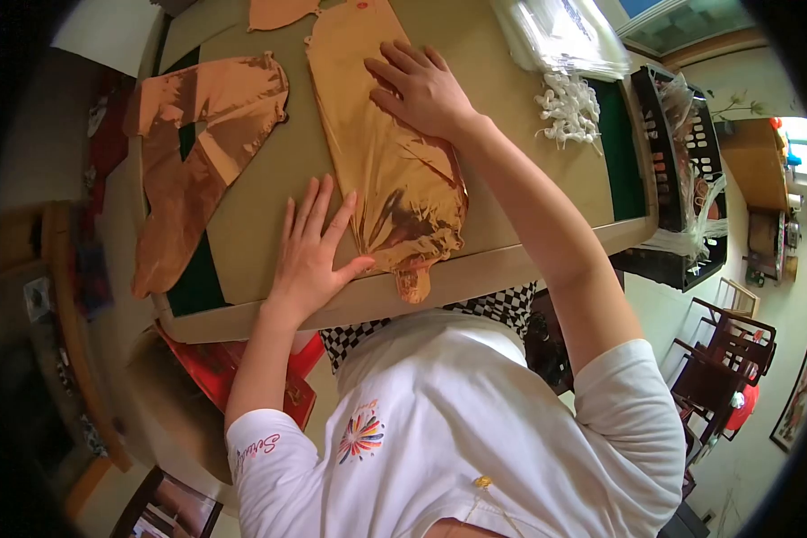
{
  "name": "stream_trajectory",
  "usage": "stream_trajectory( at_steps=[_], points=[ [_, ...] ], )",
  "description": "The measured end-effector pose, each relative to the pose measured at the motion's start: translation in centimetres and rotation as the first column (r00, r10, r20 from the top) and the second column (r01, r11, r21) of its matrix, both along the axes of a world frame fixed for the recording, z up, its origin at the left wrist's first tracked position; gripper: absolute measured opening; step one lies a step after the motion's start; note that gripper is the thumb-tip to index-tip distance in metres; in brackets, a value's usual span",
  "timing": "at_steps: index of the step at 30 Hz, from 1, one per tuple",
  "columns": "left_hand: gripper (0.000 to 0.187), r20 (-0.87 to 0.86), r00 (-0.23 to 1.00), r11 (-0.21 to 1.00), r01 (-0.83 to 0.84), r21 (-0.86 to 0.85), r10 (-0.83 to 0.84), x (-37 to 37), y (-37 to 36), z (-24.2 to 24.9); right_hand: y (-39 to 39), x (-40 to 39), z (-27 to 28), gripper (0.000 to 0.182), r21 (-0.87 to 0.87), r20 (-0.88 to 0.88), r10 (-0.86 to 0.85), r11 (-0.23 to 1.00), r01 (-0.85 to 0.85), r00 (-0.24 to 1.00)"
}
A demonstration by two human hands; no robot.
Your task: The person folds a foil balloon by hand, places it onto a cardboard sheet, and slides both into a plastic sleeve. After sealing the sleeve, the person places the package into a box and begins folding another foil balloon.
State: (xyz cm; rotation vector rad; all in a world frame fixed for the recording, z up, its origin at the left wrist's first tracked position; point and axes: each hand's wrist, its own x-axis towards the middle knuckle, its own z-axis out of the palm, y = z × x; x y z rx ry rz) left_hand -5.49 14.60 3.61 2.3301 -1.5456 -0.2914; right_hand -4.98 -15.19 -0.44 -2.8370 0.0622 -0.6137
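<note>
A flat, rose-gold foil balloon lies lengthwise on the board in front of me, its lower end crinkled and its tab hanging over the table edge. My right hand rests palm down on the upper part of it, fingers spread. Fingers apart, my left hand lies flat on the board beside the balloon's lower left edge, the thumb at its rim. To the left is a second flat foil balloon, copper-coloured, with a gap in its middle. Part of another foil piece shows at the top.
The tan board covers a table with a pale raised rim. At the upper right lie a stack of clear plastic bags and a bunch of white string. A black crate stands beyond the right edge.
</note>
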Motion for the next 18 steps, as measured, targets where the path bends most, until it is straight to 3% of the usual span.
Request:
stream_trajectory(
  at_steps=[5, 8, 11, 18],
  points=[
    [0.082, -0.13, 0.99, 0.993, -0.074, -0.09, 0.062, 0.3, 0.0, 0.9, 0.0, -0.1, 0.1, 0.049, 0.004, -0.013, 0.0, 1.0, 0.0, 1.0],
    [0.07, -0.091, 0.985, 0.956, -0.167, -0.242, 0.149, 2.8, -2.5, -0.5, 0.1, -0.1, 0.1, 0.049, -0.001, -0.002, -0.001, 1.0, 0.001, 1.0],
    [0.056, 0.234, 0.952, 0.974, -0.164, -0.155, 0.198, 5.1, -6.3, -0.7, 0.1, -0.2, -0.1, 0.05, -0.02, 0.003, -0.017, 1.0, 0.018, 1.0],
    [0.046, 0.43, 0.866, 0.966, -0.242, -0.088, 0.256, 9.7, -10.3, -2.6, 0.1, -0.1, -0.2, 0.047, 0.014, 0.03, -0.002, 1.0, 0.002, 1.0]
  ],
)
